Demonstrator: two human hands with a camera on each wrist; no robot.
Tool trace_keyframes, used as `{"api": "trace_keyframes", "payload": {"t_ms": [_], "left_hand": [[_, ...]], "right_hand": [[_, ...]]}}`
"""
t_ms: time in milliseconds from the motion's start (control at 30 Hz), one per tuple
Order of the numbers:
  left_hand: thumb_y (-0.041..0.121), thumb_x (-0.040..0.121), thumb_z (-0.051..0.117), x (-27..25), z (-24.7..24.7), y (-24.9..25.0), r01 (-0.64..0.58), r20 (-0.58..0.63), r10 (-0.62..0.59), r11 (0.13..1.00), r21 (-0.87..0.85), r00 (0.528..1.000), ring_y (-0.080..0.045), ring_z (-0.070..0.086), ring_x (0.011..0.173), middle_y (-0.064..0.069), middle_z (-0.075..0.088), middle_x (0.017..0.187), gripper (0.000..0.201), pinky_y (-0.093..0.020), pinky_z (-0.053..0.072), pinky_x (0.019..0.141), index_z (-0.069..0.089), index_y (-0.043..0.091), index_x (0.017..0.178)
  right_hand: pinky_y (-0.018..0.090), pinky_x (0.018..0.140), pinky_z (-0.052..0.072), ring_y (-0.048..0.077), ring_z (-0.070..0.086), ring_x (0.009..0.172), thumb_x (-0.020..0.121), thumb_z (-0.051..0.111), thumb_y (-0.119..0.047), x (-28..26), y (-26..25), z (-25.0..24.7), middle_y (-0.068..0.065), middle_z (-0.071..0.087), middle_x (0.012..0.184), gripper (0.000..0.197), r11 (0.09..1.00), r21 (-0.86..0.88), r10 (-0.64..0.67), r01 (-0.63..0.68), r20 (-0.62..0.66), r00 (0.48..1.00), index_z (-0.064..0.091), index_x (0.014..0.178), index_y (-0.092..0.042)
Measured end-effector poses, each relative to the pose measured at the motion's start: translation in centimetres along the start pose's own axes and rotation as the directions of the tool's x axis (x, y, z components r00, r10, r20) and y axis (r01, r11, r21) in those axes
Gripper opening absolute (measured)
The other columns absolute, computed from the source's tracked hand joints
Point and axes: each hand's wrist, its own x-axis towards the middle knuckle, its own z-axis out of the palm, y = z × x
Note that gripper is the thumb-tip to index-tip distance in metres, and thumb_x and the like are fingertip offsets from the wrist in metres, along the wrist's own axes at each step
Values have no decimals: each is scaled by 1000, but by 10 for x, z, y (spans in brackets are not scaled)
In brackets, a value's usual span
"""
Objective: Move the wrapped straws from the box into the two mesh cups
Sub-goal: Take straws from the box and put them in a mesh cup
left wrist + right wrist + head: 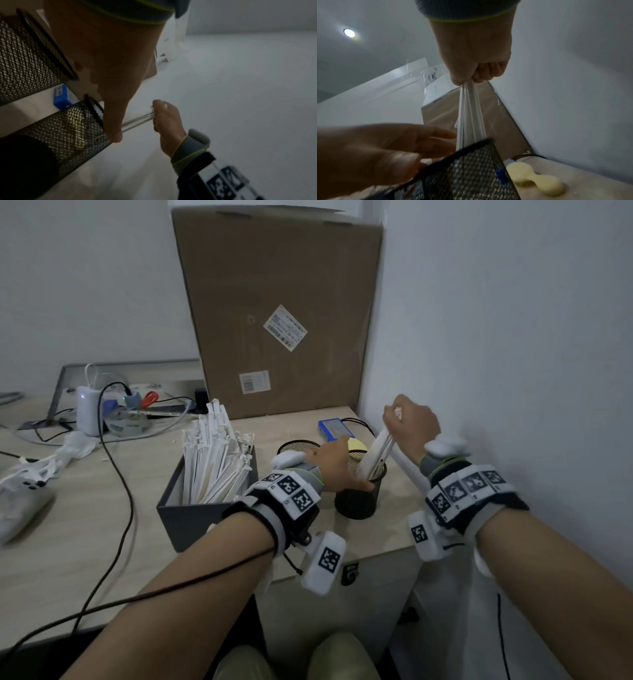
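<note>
A dark grey box (191, 522) stands packed with white wrapped straws (215, 463). To its right are two black mesh cups, the far cup (298, 444) and the near cup (359, 501). My right hand (409, 422) grips the top of a bundle of straws (376, 455), whose lower ends are inside the near cup. In the right wrist view the fist (477, 60) holds the bundle (471, 115) above the cup rim (471, 148). My left hand (335, 463) lies at the near cup's rim. Its thumb (113, 121) touches the rim, and its fingers (426, 135) are nearly straight beside the straws.
A tall cardboard carton (277, 313) stands behind the cups, and the wall is close on the right. A blue box (334, 428) and a pale yellow object (536, 177) lie behind the cups. Cables, a white charger (87, 409) and crumpled wrappers (51, 460) cover the left of the table.
</note>
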Motion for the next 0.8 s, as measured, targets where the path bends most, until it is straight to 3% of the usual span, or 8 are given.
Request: {"api": "trace_keyframes", "payload": {"t_ms": [100,267,367,467,533,633,700,800], "left_hand": [[64,66,71,6,9,4,29,27,-31,997,72,999,-29,53,118,-10,52,133,105,-43,42,93,24,11,143],[67,65,69,5,10,1,28,-13,-26,988,150,1000,-28,47,125,-8,47,139,106,-47,35,99,25,11,144],[67,64,69,-5,2,-7,-21,-54,28,993,119,998,-27,39,132,-3,44,141,99,-52,29,105,30,19,142],[64,72,65,-18,-16,-15,-57,-168,57,998,4,984,-23,41,132,1,47,140,84,-48,33,105,37,22,139],[54,82,62,-27,-32,-21,-85,-277,59,993,-82,959,-21,44,130,0,48,140,70,-40,35,105,40,19,138],[33,90,59,-47,-60,-45,-127,-434,33,973,-191,900,-16,54,114,-2,59,124,40,-27,41,97,54,15,125],[22,91,57,-59,-75,-67,-95,-477,-38,963,-251,878,-16,58,105,-4,63,115,28,-29,46,93,58,13,117],[15,89,55,-73,-84,-105,56,-442,-190,953,-298,877,-16,58,95,-6,63,113,27,-27,44,82,58,11,116]], "right_hand": [[31,65,33,37,59,89,97,39,-37,-6,-4,10,20,66,98,32,992,-120,-13,30,141,990,56,100,-10],[32,65,34,27,54,83,94,23,-63,-16,-2,11,13,64,106,59,979,-193,16,59,366,930,51,110,-14],[34,68,40,30,60,90,85,8,-76,-16,-2,6,12,64,110,77,970,-234,26,63,358,933,44,123,-19],[42,84,43,34,56,111,81,7,-80,-18,-10,-4,14,54,127,84,960,-276,23,57,278,960,38,135,-25],[41,86,43,34,55,112,85,13,-75,-21,-21,-13,13,52,126,77,979,-202,8,26,165,986,43,132,-21],[32,71,40,27,59,90,92,36,-57,-33,-54,-11,6,63,100,45,998,52,-46,40,108,993,57,105,-19],[32,68,44,25,61,81,90,48,-42,-45,-77,2,5,66,85,25,982,171,-113,74,232,966,60,88,-20],[36,72,51,23,61,67,90,52,-27,-66,-105,31,12,68,78,27,968,242,-174,65,460,871,67,89,-6]]}}
